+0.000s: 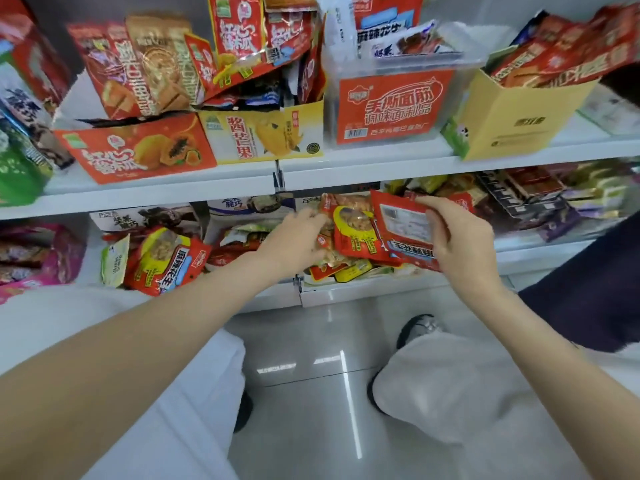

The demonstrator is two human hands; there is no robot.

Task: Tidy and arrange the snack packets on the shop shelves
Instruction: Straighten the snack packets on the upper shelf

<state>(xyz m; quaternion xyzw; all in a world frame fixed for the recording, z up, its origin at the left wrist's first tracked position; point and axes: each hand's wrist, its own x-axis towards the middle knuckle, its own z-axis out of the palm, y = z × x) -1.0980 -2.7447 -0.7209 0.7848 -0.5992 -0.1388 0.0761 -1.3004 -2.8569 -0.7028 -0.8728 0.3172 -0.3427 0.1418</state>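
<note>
Showing its barcode label, a red packet (403, 230) is gripped by the right hand (460, 237); red-yellow packets (353, 233) are clutched by the left hand (298, 240).

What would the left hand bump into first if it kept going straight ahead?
Probably the red and yellow snack packet standing right at the left hand's fingertips, in the pile on the lower shelf. Depth is hard to judge.

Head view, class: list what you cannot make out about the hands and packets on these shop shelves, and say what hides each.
- Left hand: its fingertips are buried among the packets, so any grip is hidden.
- Red packet in the right hand: its back faces the camera; the label print is too small.
- Yellow box and its contents: motion blur smears them.
- Green packets: cut off by the left edge.
</note>
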